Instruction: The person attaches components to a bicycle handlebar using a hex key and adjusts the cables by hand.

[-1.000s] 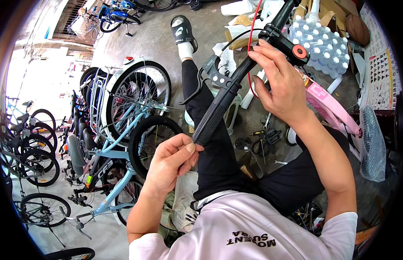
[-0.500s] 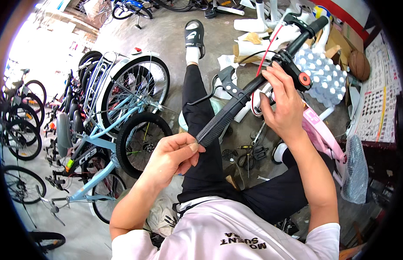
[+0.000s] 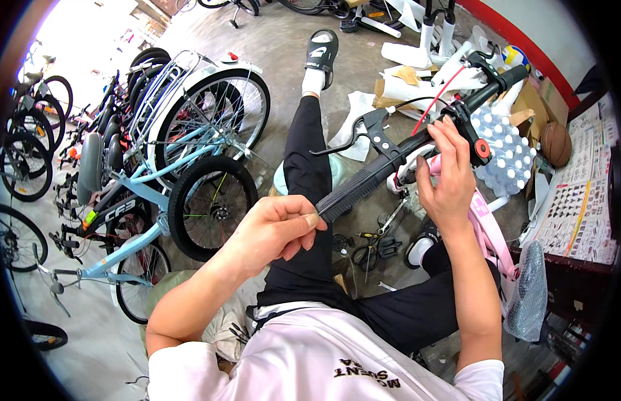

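Note:
My left hand [image 3: 290, 227] pinches the outer end of a black ribbed handlebar grip [image 3: 354, 188] with thumb and forefinger. My right hand [image 3: 444, 177] holds the handlebar further inboard, its fingertips on the bar beside a black fitting with a red round centre [image 3: 482, 150]. A black brake lever [image 3: 374, 130] sits inboard of the grip, with a black cable running from it. A red cable [image 3: 436, 100] rises behind the bar. The pink bicycle frame [image 3: 487, 234] shows below my right hand, partly hidden by my forearm.
Pale blue and black bicycles [image 3: 140, 187] crowd the left. Shrink-wrapped bottles [image 3: 508, 157], a basketball [image 3: 556, 144], cardboard [image 3: 534, 100] and bubble wrap [image 3: 524, 294] are on the right. Scissors [image 3: 367, 250] and tools lie on the floor below the bar. My sandalled foot [image 3: 320, 60] is stretched forward.
The camera's view has shifted, and the bar and both hands appear further right in the picture than a second ago. Both hands keep their hold on the handlebar.

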Motion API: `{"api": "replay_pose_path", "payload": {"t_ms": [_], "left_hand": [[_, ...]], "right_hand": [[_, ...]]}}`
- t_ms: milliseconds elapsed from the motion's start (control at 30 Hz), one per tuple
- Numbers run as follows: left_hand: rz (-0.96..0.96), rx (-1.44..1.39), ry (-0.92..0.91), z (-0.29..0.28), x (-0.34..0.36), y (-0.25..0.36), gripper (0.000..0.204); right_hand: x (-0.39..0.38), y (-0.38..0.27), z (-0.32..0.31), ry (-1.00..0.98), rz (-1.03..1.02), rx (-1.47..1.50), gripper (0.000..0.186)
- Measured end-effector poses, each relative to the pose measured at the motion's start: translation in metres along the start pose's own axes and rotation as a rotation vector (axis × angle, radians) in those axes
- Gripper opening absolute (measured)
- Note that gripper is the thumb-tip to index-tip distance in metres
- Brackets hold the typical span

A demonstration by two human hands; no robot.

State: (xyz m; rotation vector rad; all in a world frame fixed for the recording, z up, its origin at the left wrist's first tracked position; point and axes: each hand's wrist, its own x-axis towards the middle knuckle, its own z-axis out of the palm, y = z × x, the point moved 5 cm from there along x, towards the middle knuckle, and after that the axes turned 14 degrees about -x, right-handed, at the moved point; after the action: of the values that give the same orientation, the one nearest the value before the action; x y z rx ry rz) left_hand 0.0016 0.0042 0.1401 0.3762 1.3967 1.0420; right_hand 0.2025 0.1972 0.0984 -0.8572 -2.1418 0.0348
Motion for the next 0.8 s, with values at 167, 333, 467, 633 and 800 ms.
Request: {"api": "replay_pose_path", "payload": {"t_ms": [167,333,467,633,800], "left_hand": [[0.000,-0.001,-0.004,0.0016,0.0007,0.0014,0.017],[-0.006,-0.014,0.005,0.0016,0.0003,0.0005,0.017],[-0.017,-0.012,0.011,0.0026,0.0008,0.0008,0.017],[0.025,0.000,0.013,0.0004,0.0017,-0.0011,0.017],[0.094,0.099,0.036,-0.0032,-0.0010,-0.0004,0.016]], "right_hand": [[-0.0019,0.0009,0.0023,-0.006,-0.001,-0.008,0.053],[-0.0014,0.0002,0.0022,-0.007,-0.004,-0.007,0.053],[-0.0015,0.0008,0.0018,-0.007,-0.010,-0.005,0.054],[-0.0008,-0.0014,0.0011,-0.003,-0.009,0.000,0.053],[0.0006,0.0035,-0.0006,0.096,-0.033,0.051,0.044]]}}
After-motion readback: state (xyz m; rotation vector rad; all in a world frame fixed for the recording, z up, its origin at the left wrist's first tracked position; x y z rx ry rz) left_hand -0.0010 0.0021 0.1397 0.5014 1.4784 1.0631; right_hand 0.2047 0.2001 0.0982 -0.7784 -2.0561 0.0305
